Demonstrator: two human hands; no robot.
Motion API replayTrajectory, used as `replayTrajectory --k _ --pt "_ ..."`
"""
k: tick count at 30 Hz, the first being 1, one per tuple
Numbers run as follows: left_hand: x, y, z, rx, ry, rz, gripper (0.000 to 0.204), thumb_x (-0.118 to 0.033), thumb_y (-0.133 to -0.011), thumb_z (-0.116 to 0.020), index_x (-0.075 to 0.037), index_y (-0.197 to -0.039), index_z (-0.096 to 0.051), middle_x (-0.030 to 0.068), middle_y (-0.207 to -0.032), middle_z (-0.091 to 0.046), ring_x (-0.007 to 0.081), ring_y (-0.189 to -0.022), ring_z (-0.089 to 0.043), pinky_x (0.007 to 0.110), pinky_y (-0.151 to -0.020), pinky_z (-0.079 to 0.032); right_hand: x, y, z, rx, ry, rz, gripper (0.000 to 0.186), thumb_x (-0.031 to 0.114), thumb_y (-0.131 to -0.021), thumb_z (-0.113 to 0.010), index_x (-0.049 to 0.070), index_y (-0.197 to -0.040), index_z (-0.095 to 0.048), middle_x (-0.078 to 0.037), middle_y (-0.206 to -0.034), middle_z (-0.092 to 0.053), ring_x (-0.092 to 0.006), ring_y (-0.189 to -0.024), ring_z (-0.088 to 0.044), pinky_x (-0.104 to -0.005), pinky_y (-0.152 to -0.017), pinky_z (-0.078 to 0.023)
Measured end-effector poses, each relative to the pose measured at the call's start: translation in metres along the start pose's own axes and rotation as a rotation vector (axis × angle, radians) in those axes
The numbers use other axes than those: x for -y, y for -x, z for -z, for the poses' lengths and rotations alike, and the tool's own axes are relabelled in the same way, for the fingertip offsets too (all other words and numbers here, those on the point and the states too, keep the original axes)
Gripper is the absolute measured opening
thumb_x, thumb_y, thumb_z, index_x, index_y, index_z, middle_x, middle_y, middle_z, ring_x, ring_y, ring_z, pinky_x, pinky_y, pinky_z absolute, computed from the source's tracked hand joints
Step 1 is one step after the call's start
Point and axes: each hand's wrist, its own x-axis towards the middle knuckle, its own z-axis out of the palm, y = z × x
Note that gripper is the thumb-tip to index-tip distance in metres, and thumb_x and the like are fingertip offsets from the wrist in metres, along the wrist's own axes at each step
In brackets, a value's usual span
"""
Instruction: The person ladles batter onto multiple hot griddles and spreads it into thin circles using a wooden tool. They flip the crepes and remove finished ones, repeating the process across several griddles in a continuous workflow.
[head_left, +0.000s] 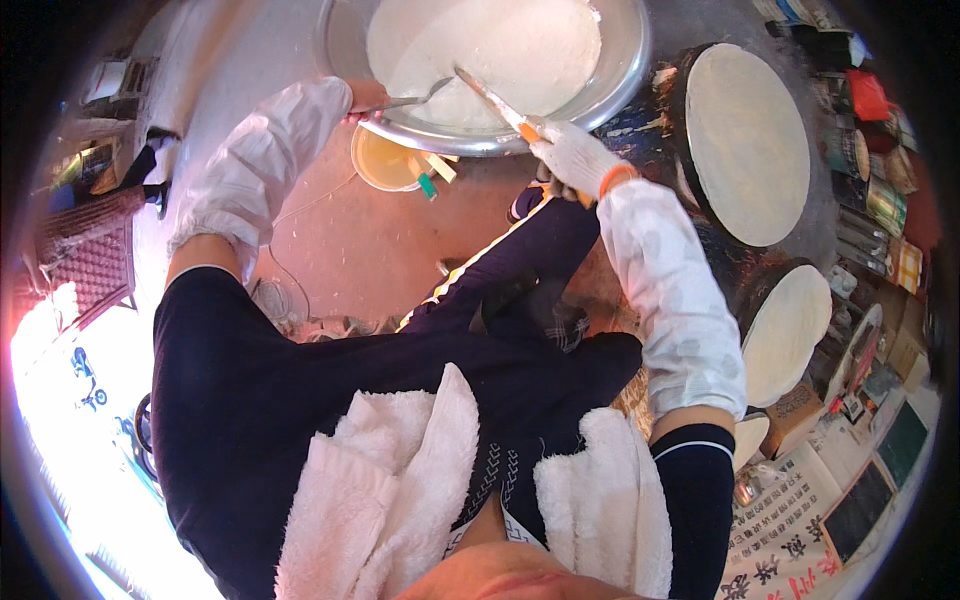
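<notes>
A large metal basin point(634, 60) stands at the far side, holding a wide pale mass like dough or batter point(485, 45). My bare left hand point(368, 97) is closed at the near left rim around a metal utensil, perhaps a spoon point(408, 101), whose curved end reaches over the pale mass. My right hand point(575, 160), in a white knit glove, grips a long narrow spatula point(490, 97) with an orange part near the fingers. Its far tip is over the pale mass, close to the utensil's end. Whether either tip touches the mass, I cannot tell.
Below the rim sits a yellowish bucket point(385, 162), with a green-ended tool point(428, 186) beside it. On the right are large round pale-topped griddles or lids point(748, 145) point(790, 335). A thin cord point(305, 212) lies on the reddish floor. Left stands a woven-looking chair point(95, 265).
</notes>
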Motion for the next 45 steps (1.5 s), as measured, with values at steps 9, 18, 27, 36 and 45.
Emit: replayTrajectory --k 9,18,27,36,45 --pt "0.001 0.019 -0.033 0.207 0.635 0.14 0.021 -0.024 -0.097 -0.054 -0.01 -0.083 -0.061 -0.0019 -0.06 -0.051 0.0037 -0.04 -0.039 0.02 -0.032 -0.025 0.039 0.022 0.026 0.158 -0.134 -0.252 0.032 0.014 -0.1 -0.049 0.008 -0.131 -0.052 -0.007 -0.08 -0.057 -0.0116 -0.051 -0.049 -0.0272 -0.04 -0.038" --pt "-0.07 0.054 -0.148 0.002 1.446 -0.019 0.022 -0.017 -0.1 -0.043 -0.004 -0.085 -0.052 0.0026 -0.064 -0.053 0.0109 -0.045 -0.046 0.028 -0.038 -0.04 0.017 0.024 -0.05 0.192 -1.29 -0.142 0.006 0.01 -0.102 -0.051 0.004 -0.104 -0.051 -0.003 -0.077 -0.054 -0.0037 -0.053 -0.046 -0.0173 -0.04 -0.038" --pt "-0.208 0.133 -0.169 -0.585 1.659 -0.798 0.025 -0.031 -0.103 -0.048 -0.008 -0.103 -0.056 0.0 -0.069 -0.05 0.0115 -0.056 -0.046 0.032 -0.049 -0.04 0.098 0.123 -0.068 -0.171 -1.142 0.262 0.023 0.008 -0.096 -0.054 0.006 -0.119 -0.051 -0.004 -0.069 -0.055 -0.0109 -0.04 -0.046 -0.0269 -0.036 -0.038" --pt "-0.166 0.244 -0.035 -0.039 1.643 -0.862 0.039 -0.023 -0.109 -0.042 0.003 -0.137 -0.045 0.002 -0.086 -0.052 0.0059 -0.058 -0.043 0.02 -0.047 -0.04 0.082 0.103 -0.012 -0.769 0.076 0.476 0.064 0.013 -0.093 -0.058 0.019 -0.153 -0.038 -0.029 -0.105 -0.065 -0.0421 -0.09 -0.068 -0.0453 -0.08 -0.054" --pt "-0.183 0.213 -0.071 0.374 1.739 -0.493 0.03 -0.015 -0.108 -0.04 0.008 -0.127 -0.044 0.0022 -0.078 -0.045 0.0061 -0.055 -0.04 0.019 -0.043 -0.037 -0.061 0.112 -0.032 -0.874 0.358 0.19 0.052 0.024 -0.091 -0.063 0.024 -0.142 -0.054 -0.021 -0.092 -0.065 -0.0412 -0.091 -0.065 -0.0488 -0.081 -0.052"
